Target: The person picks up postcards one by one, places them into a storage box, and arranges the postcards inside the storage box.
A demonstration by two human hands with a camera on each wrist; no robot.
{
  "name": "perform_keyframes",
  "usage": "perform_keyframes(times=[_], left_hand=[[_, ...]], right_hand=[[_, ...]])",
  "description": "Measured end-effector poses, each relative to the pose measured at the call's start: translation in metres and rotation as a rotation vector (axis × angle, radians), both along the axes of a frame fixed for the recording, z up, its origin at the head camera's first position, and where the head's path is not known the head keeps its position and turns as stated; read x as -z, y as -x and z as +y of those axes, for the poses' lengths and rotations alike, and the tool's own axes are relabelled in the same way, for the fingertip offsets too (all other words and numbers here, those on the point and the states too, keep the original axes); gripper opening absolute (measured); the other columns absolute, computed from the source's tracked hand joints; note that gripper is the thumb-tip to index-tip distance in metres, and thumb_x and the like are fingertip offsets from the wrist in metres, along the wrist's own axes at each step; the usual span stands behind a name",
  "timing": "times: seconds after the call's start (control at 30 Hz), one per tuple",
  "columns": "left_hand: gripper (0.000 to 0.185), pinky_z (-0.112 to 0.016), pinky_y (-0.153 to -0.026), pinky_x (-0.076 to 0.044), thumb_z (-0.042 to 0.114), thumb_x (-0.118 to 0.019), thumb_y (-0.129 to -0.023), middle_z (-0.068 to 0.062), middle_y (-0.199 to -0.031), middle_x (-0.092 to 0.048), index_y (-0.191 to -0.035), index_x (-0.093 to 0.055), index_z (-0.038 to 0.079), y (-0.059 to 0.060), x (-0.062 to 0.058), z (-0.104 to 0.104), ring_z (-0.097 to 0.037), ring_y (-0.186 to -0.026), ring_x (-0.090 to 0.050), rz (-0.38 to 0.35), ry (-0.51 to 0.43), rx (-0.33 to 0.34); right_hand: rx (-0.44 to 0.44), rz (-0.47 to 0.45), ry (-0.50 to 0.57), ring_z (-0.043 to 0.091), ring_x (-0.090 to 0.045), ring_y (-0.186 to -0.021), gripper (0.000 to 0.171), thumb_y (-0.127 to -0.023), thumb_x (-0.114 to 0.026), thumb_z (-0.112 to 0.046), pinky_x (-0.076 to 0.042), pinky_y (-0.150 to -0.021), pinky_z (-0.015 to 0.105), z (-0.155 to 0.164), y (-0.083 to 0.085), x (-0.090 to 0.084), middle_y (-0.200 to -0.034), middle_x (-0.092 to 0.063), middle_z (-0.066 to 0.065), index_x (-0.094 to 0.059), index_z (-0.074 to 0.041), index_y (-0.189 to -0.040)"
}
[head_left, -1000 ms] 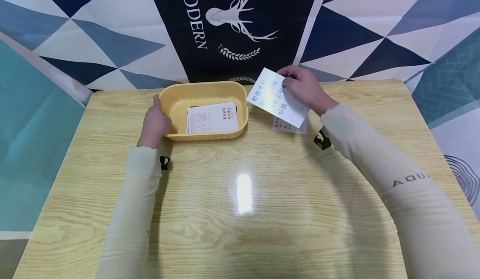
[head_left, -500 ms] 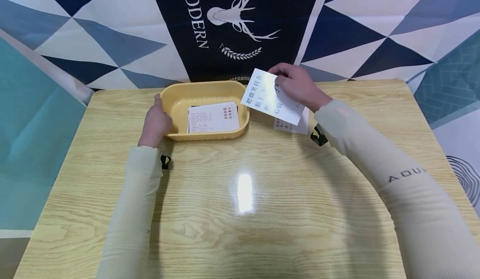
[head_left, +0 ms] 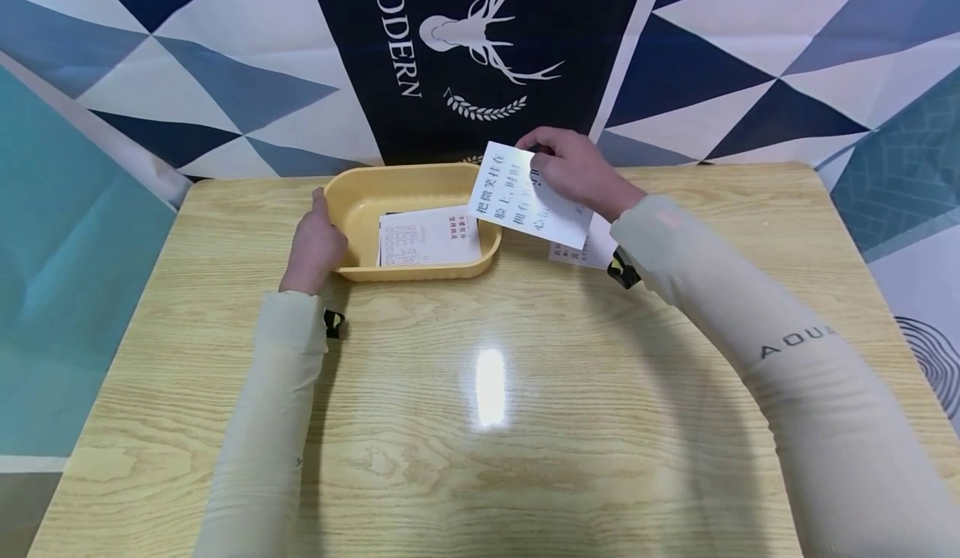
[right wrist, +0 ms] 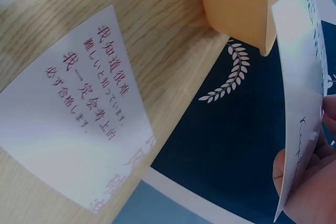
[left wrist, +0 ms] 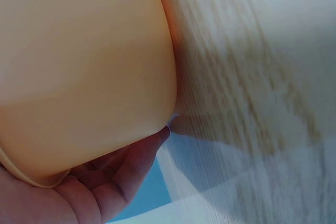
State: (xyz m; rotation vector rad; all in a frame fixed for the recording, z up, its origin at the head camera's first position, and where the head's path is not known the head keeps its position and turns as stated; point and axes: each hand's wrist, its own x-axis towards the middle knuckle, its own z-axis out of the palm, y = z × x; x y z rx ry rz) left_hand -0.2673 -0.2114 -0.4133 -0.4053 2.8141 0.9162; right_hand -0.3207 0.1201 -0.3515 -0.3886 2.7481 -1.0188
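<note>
The white paper card with black printed characters [head_left: 528,196] is held tilted above the right rim of the yellow oval plastic basin [head_left: 360,200], at about 1 o'clock from the table centre. Only in the right wrist view is the red print of a second white card [right wrist: 84,129], lying flat on the light wooden table [head_left: 487,425], readable. The right hand [head_left: 573,171] is stretched forward, pinching the card's far edge. The left hand [head_left: 315,246] is curled round the basin's left wall, at 11 o'clock.

Light wooden table [head_left: 487,458] with glare spot; geometric blue-white backdrop [head_left: 225,67], deer emblem [head_left: 487,33].
</note>
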Motion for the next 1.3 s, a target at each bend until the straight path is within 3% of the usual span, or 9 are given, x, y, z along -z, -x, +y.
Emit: perform_keyframes(times=[0.5, 1.3], left_hand=[[0.077, -0.046, -0.095, -0.042, -0.008, -0.031, -0.084, -0.033, -0.14, -0.036, -0.15, 0.009, 0.004, 0.001, 0.001, 0.0, -0.037, -0.11, -0.045, 0.008, 0.001, 0.008], [0.077, -0.047, -0.093, -0.042, -0.008, -0.031, -0.084, -0.035, -0.136, -0.039, -0.149, 0.009, 0.003, 0.001, 0.002, -0.002, -0.038, -0.106, -0.046, 0.026, 0.001, 0.023]], right_hand=[[-0.063, -0.009, -0.018, 0.022, -0.045, -0.103, 0.037, -0.096, -0.035, -0.016, -0.034, -0.091, 0.033, -0.017, 0.004, 0.006, -0.116, -0.055, 0.004, -0.055, -0.015, -0.127], [-0.129, 0.028, -0.028, 0.019, -0.048, -0.1, 0.033, -0.096, -0.038, -0.017, -0.037, -0.09, 0.031, -0.048, 0.01, 0.006, -0.115, -0.056, 0.002, -0.059, -0.016, -0.121]])
